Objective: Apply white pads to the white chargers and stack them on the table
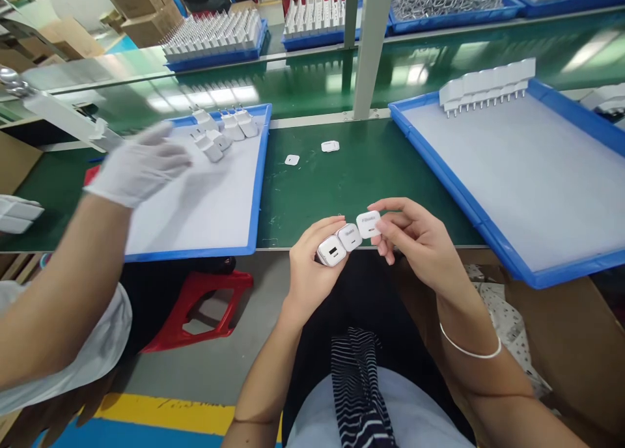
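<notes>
My left hand [315, 266] is wrapped round two white wall chargers held side by side, their port faces turned up. One charger [331, 251] shows a wide and a narrow port; the other charger [349, 238] has printed lettering and one narrow slot. Close beside them, my right hand [415, 236] pinches a white charger face plate [367, 224] with lettering and a slot; its depth is hard to make out. Farther up the green bench [303, 200] lie a small white slotted plate [291, 159] and another small white piece [330, 146].
At left, a co-worker's gloved hand [144, 165] reaches over a blue-rimmed tray [256, 194] holding several plug chargers [229, 129]. Another blue-rimmed tray [463, 207] at right bears a row of chargers [488, 86]. A metal post [368, 51] stands behind the bench.
</notes>
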Demonstrator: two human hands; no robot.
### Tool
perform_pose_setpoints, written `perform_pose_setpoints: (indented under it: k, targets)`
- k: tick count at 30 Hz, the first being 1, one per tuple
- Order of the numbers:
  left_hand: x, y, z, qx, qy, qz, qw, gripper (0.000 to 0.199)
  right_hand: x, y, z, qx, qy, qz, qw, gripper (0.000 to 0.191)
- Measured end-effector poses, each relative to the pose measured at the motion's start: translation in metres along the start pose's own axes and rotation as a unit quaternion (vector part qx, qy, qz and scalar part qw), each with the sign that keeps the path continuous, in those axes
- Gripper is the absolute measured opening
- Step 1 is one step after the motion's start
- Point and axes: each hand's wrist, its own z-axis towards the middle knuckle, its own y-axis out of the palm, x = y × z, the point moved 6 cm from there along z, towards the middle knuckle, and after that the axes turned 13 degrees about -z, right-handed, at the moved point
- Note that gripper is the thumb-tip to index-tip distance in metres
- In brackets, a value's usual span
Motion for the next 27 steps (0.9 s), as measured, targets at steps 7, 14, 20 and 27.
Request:
perform_pose_setpoints:
  k: [7, 14, 20, 27]
  targets:
    - [0.0, 0.005, 0.001, -0.03, 0.001, 0.006, 1.0, 0.038, 0.001, 0.027, -0.007, -0.097, 0.025, 0.033, 0.994, 0.018]
    - [0.003, 0.006, 0.002, -0.028, 0.013, 0.017, 0.999, 0.029, 0.006, 0.035, -0.003, -0.116, 0.02, 0.035, 0.992, 0.012]
    - [0.003, 0.006, 0.001, -0.03, 0.012, 0.026, 0.999, 0.027, 0.004, 0.034, -0.003, -0.11, 0.016, 0.025, 0.993, 0.012]
    - [0.003, 0.007, 0.001, -0.033, 0.015, 0.028, 0.999, 0.025, 0.0, 0.034, -0.003, -0.117, 0.02, -0.017, 0.993, 0.012]
